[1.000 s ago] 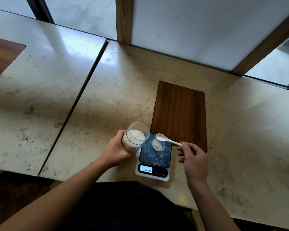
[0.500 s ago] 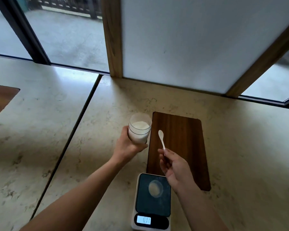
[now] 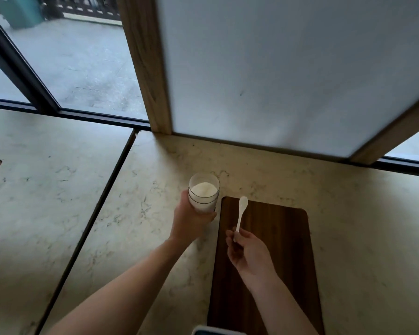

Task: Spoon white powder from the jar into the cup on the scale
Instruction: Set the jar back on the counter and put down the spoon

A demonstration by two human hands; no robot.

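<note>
A clear jar partly filled with white powder stands at the far left corner of a dark wooden board. My left hand is wrapped around its lower half. My right hand pinches the handle of a small white spoon over the board, bowl pointing away from me and to the right of the jar. Only the top edge of the scale shows at the bottom of the frame. The cup on it is out of view.
The marble counter runs left across a dark seam to a second slab. A wooden post and a white panel rise behind the counter. Windows lie to the left and far right.
The view has tilted up, so the scale has slid almost out of the bottom of the frame. Both hands with the jar and spoon moved away from the scale toward the board's far end.
</note>
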